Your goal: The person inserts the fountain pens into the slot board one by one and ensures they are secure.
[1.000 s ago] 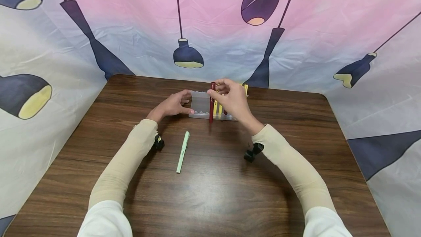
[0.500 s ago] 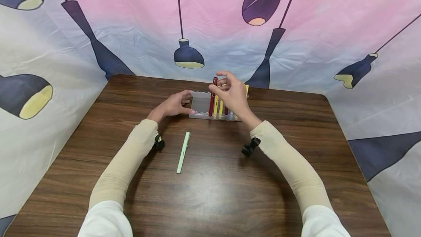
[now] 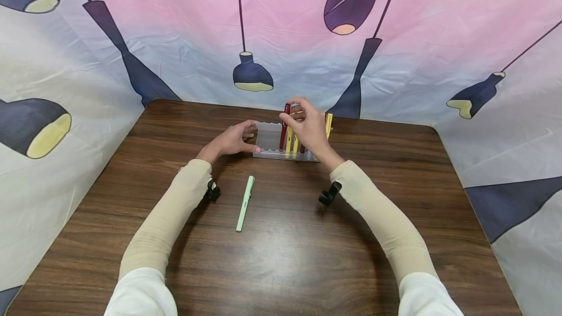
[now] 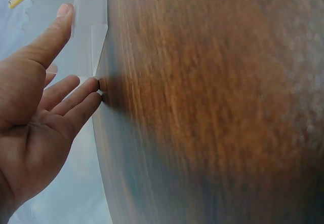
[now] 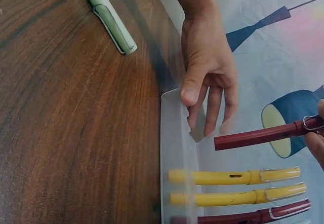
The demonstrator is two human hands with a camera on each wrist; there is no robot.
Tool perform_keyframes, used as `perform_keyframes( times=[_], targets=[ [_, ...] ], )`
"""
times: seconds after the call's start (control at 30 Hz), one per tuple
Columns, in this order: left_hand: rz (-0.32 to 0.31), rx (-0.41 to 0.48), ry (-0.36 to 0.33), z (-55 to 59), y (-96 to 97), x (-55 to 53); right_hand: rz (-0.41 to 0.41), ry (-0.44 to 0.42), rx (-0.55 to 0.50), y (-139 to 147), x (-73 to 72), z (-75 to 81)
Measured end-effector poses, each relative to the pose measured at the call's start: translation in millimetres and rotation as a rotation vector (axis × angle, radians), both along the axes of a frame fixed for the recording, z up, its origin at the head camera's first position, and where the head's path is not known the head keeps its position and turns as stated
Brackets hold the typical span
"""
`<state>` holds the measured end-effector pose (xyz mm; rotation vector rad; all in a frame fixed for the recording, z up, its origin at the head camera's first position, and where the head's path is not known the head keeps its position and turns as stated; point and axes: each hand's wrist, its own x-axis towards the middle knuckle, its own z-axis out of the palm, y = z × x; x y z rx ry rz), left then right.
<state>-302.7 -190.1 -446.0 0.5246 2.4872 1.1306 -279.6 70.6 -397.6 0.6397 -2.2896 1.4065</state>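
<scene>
My right hand (image 3: 311, 125) pinches a dark red pen (image 3: 283, 136) near its clipped cap. The lower tip of this pen (image 5: 243, 139) is above the clear pen rack (image 3: 269, 135), apart from its front lip in the right wrist view. At the rack's left end, my left hand (image 3: 231, 140) holds it, thumb on the front edge and fingers at the end and back. Two yellow pens (image 5: 233, 177) and another dark red pen (image 5: 258, 216) lie in the rack slots. Further right is another yellow pen (image 3: 328, 125), partly hidden by the right hand.
A light green pen (image 3: 245, 204) lies on the brown wooden table (image 3: 281, 257), in front of the rack. Behind the table's far edge hangs a printed cloth (image 3: 184, 23) with lamp pictures. Each wrist carries a small black camera (image 3: 328, 195).
My right hand has lifted the dark red pen slightly and moved it back, from in front of the rack to over its slots. The left hand has stayed at the rack's end.
</scene>
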Motion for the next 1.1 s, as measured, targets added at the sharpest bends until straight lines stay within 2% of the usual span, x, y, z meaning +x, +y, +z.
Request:
perform_keyframes(
  times=[0.23, 0.43, 0.73, 1.1],
  targets=[
    [-0.007, -0.004, -0.002, -1.6, -0.3, -0.9, -0.034, 0.029, 0.027, -2, -2.8, -9.3],
    [-0.003, 0.006, -0.003, -1.8, -0.7, -0.4, -0.057, 0.007, 0.048, -4, -2.8, -15.3],
    [0.0, -0.001, 0.001, -1.7, -0.1, -1.2, -0.037, -0.019, 0.075, -6, -1.0, -22.3],
    [0.004, 0.01, 0.006, -2.5, -0.7, -0.8, -0.041, 0.011, 0.086, -5, -0.4, -30.3]
  ],
)
